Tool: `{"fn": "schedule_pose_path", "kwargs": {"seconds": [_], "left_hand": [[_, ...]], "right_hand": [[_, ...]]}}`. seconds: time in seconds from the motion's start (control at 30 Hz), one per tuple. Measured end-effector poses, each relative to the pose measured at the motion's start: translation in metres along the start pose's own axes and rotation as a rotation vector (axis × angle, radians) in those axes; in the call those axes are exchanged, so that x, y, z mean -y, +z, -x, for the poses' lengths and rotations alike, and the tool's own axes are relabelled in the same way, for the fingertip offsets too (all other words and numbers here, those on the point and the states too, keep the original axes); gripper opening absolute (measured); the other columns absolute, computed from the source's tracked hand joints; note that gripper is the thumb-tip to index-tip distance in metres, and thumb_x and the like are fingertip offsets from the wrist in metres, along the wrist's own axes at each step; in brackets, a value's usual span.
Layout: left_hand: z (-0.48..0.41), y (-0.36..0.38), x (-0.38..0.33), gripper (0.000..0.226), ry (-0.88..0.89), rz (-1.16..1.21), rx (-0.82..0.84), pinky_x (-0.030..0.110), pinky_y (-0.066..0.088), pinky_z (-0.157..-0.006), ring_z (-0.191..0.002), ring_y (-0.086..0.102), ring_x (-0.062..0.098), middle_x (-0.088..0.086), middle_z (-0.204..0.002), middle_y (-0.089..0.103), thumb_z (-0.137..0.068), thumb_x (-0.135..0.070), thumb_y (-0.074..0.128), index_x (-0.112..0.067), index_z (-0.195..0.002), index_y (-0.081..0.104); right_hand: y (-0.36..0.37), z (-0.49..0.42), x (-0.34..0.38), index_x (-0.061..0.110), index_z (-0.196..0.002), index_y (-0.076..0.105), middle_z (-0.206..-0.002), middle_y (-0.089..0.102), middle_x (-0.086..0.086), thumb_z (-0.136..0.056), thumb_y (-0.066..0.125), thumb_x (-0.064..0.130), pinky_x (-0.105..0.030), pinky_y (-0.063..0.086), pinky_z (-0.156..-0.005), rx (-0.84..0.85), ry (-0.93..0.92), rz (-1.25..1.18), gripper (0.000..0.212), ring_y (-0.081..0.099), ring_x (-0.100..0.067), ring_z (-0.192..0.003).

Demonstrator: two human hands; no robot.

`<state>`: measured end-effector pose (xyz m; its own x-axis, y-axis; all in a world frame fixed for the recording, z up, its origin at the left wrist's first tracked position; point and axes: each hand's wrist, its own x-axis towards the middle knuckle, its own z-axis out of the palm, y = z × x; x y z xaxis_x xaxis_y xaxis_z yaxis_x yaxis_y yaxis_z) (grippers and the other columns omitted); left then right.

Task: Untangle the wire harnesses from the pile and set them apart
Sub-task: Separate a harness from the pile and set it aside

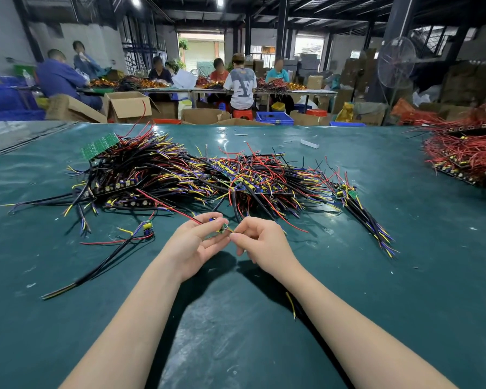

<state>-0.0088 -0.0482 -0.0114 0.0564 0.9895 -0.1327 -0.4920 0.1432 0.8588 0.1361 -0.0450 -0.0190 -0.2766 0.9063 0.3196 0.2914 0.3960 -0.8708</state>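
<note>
Harness board (224,228) sits pinched between our left hand (198,244) and right hand (263,244); its red lead (169,205) trails leftward into the pile (180,175), nearer the left.

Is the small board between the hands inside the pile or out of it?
Out: left hand and right hand hold the small board in front of the pile.

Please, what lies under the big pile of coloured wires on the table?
Black board strips carrying small round parts stick out beneath the tangled multicoloured wire pile, on the green table mat. What lies under its middle is covered.
</note>
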Motion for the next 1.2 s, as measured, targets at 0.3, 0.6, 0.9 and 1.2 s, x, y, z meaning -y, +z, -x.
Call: {"fn": "schedule_pose_path", "kwargs": {"seconds": [0.3,0.6,0.9,1.2], "left_hand": [[0.004,0.014,0.006,0.024,0.205,-0.168,-0.13,0.017,0.055,-0.057,-0.059,0.061,0.012,0.009,-0.075,0.054,-0.081,0.009,0.061,-0.007,-0.095,0.052],[0.002,0.004,-0.014,0.041,0.334,-0.009,-0.313,0.027,0.057,-0.069,-0.069,0.06,0.016,0.021,-0.098,0.055,-0.083,0.011,0.057,-0.005,-0.115,0.035],[-0.003,-0.006,-0.015,0.014,0.356,0.0,-0.292,0.015,0.054,-0.054,-0.071,0.059,0.014,0.007,-0.083,0.06,-0.088,0.006,0.053,-0.005,-0.086,0.047],[-0.002,-0.017,-0.025,0.023,0.496,0.083,-0.338,0.018,0.054,-0.054,-0.05,0.062,0.006,0.009,-0.069,0.064,-0.088,0.009,0.051,-0.013,-0.083,0.045]], "right_hand": [[0.0,-0.001,0.003,0.01,-0.064,0.05,-0.042,0.053,0.001,-0.086,0.057,0.001,-0.007,0.017,-0.034,0.052,0.261,-0.362,0.025,0.031,-0.005,-0.026],[-0.001,-0.001,0.008,0.009,-0.076,0.06,-0.041,0.05,0.006,-0.095,0.047,0.012,-0.007,0.016,-0.032,0.261,0.365,-0.426,0.023,0.028,-0.001,-0.027],[-0.01,0.001,0.006,0.012,-0.084,0.059,-0.042,0.051,0.004,-0.099,0.038,0.015,-0.01,0.024,-0.032,0.471,0.419,-0.368,0.026,0.035,-0.001,-0.03],[-0.013,0.002,0.011,0.012,-0.077,0.061,-0.042,0.049,0.006,-0.096,0.045,0.012,-0.008,0.022,-0.032,0.594,0.426,-0.354,0.025,0.034,0.0,-0.029]]}}
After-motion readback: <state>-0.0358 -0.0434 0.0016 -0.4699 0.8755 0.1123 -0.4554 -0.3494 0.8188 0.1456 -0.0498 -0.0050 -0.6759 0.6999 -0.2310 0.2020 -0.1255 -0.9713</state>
